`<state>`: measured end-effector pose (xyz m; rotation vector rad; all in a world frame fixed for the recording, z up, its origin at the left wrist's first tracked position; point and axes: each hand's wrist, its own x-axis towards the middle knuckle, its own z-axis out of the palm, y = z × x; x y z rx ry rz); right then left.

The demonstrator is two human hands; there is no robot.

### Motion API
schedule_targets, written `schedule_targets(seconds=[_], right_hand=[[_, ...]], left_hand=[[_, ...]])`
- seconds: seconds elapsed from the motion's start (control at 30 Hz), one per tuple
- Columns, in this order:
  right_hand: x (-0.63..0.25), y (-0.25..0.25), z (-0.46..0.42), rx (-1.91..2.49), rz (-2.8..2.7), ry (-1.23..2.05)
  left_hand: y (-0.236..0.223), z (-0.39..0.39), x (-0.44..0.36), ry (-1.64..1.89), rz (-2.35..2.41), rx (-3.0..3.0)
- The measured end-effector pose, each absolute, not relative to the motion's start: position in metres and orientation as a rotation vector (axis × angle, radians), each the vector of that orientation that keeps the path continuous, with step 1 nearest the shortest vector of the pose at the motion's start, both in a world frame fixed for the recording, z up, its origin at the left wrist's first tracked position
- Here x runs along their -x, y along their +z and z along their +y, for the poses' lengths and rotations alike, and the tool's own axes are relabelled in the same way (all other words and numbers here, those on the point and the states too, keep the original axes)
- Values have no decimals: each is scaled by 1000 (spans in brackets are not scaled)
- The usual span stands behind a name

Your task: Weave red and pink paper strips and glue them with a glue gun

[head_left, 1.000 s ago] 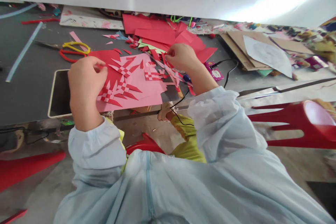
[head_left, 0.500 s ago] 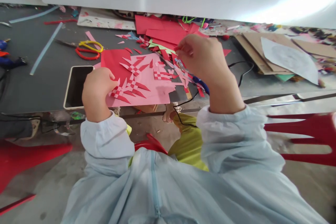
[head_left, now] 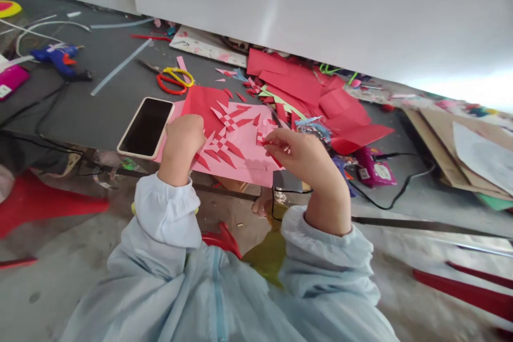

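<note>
My left hand (head_left: 185, 141) is curled over the left side of the pink paper sheet (head_left: 256, 168), beside woven red-and-pink paper shapes (head_left: 221, 141). Its fingertips are hidden, so I cannot make out what they hold. My right hand (head_left: 300, 152) pinches what looks like a small red paper piece (head_left: 266, 142) at the sheet's right side. Close by its fingertips lies a checked woven paper piece (head_left: 261, 131), partly covered by the hand. Another spiky woven shape (head_left: 230, 120) rests on the sheet, below a red paper square (head_left: 206, 99).
A phone (head_left: 147, 127) lies left of the sheet, with scissors (head_left: 174, 79) behind it. Red paper sheets (head_left: 296, 77) and scraps are heaped at the back. A blue glue gun (head_left: 60, 59) is far left. Cardboard (head_left: 430, 133) and a black cable (head_left: 395, 206) lie right.
My right hand has come down from above the scraps to the sheet's right side, beside the checked piece. My left hand stays by the left woven shapes. The view has turned and shifted.
</note>
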<state>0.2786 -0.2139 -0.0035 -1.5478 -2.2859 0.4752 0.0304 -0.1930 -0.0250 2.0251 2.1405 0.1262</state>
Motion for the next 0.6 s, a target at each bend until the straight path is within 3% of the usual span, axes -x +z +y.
schedule_targets(seconds=[0.27,0.6], right_hand=[[-273,-11,-210,1346,-2184,901],[-268,-29,-198,1274,-2016,1164]], left_hand=[[-28,-195,-34,88,2155,-2012],[-29,-192,-25,376,2083,-2215]])
